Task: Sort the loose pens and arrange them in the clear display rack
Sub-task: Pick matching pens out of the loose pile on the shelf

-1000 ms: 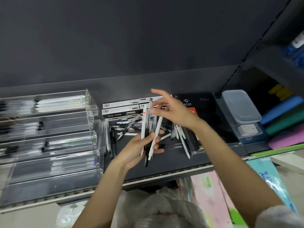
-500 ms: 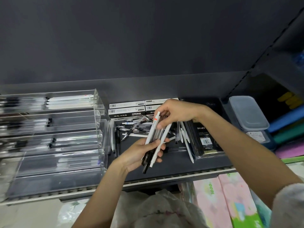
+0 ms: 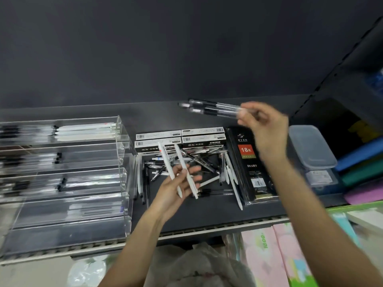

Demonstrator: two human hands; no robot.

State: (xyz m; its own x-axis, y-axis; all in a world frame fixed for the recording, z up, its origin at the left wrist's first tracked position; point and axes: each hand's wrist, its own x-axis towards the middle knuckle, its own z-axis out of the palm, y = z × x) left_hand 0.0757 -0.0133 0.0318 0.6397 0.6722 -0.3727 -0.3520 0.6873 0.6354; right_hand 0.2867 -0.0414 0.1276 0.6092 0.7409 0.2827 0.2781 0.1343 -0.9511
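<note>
Right hand [image 3: 262,129] raised above the back of the dark shelf [image 3: 207,212], fingers pinched together on the ends of three clear pens with black grips [image 3: 211,107]. Long axes near horizontal, tips pointing left, fanned slightly apart; the hand and pens are motion-blurred.

Left hand [image 3: 176,188] palm-up over the shelf front, fingers curled around two white pens [image 3: 178,170]. Both run diagonally — upper ends toward the back left, lower ends toward the front right, roughly parallel. One shows a small red mark near its upper end.

Loose pens [image 3: 186,162] lie in a tangled pile on the shelf behind the left hand: clear, black and white barrels pointing in mixed directions. A few white ones lie nearly front-to-back beside the black diary pack [image 3: 251,166], which is labelled "18K".

Clear display rack [image 3: 122,162] stands at the left, stepped in tiers. Top tier holds white pens lying left-right; the tiers below hold clear or dark pens, also left-right, though blur hides detail. The lowest tier's contents cannot be made out.

Four white pen boxes [image 3: 180,137] with barcodes are stacked behind the pile. A lidded plastic container [image 3: 310,148] sits right of the diary pack.
</note>
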